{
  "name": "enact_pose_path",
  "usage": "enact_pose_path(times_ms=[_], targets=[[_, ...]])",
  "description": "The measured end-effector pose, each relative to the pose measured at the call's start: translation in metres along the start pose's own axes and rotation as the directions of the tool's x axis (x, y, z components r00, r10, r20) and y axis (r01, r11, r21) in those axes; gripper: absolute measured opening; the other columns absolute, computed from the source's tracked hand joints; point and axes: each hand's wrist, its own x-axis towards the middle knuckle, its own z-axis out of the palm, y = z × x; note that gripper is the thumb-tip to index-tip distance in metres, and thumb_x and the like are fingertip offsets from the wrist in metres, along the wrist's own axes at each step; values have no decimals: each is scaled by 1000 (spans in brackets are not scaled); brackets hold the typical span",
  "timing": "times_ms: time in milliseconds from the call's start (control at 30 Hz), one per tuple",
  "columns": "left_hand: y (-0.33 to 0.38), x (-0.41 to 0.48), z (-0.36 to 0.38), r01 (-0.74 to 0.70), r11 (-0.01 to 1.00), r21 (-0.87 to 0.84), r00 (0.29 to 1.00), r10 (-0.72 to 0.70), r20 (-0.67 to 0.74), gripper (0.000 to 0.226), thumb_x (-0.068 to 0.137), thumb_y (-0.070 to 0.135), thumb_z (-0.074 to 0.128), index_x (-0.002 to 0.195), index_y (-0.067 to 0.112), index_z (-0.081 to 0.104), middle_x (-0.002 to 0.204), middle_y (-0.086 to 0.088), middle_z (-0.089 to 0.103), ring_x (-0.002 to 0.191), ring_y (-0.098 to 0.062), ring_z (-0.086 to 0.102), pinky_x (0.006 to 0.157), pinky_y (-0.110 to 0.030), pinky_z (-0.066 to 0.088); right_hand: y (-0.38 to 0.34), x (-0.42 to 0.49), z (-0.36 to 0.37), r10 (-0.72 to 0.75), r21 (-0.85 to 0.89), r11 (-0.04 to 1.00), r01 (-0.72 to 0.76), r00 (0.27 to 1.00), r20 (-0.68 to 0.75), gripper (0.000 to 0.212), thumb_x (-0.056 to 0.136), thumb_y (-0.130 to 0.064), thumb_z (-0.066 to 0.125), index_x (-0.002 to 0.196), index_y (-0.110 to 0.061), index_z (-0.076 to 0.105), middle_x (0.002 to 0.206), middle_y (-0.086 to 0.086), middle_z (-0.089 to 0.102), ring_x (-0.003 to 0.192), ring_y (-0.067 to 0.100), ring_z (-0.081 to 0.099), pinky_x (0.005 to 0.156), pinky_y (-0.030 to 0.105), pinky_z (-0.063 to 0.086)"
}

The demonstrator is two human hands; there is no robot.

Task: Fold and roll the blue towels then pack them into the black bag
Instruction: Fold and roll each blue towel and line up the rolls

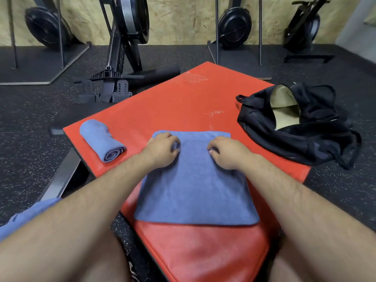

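Observation:
A folded blue towel (195,188) lies flat on the red mat (183,104) in front of me. My left hand (162,151) and my right hand (227,153) both sit near its far edge, fingers curled, pinching the cloth of the top fold. A rolled blue towel (101,139) rests on the mat's left corner. The black bag (295,127) lies open at the mat's right edge, its beige lining showing. More blue cloth (26,216) peeks out by my left arm at the lower left.
Rowing machines (126,37) and fan-wheel equipment (234,27) stand on the dark speckled floor beyond the mat, against a chipboard wall. A metal rail (61,176) runs along the mat's left side. My knees fill the bottom of the view.

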Motion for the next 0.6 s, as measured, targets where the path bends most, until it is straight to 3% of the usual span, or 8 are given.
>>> enact_pose_path(times_ms=[167,333,433,600], targets=[[-18,26,6,24,1000,-6,1000,-24,-7,34,96,37,56,129,27,57,130,-2,50,124,-29,45,96,-41,36,6,29,8,-32,-11,999,31,990,-140,30,97,-17,46,120,-25,63,125,1,60,118,28,55,94,41,38],[-34,39,3,45,998,-37,999,-45,1,27,92,47,61,112,28,60,111,1,55,109,-27,50,85,-38,34,17,46,6,8,-82,996,-17,994,-105,33,96,-21,49,128,-26,55,120,3,55,118,29,51,93,43,31],[-41,40,2,77,993,-92,997,-76,15,25,89,51,63,93,30,51,97,5,50,98,-22,49,81,-36,33,22,52,4,49,-41,998,-54,993,-111,22,94,-30,54,114,-24,56,111,1,57,112,28,54,93,43,31],[-54,39,1,102,982,-159,995,-104,-7,34,85,60,64,88,28,53,88,9,57,84,-16,54,78,-37,44,39,51,-8,100,-23,995,-100,995,6,19,87,-38,61,93,-20,58,97,-3,60,96,24,56,86,39,31]])
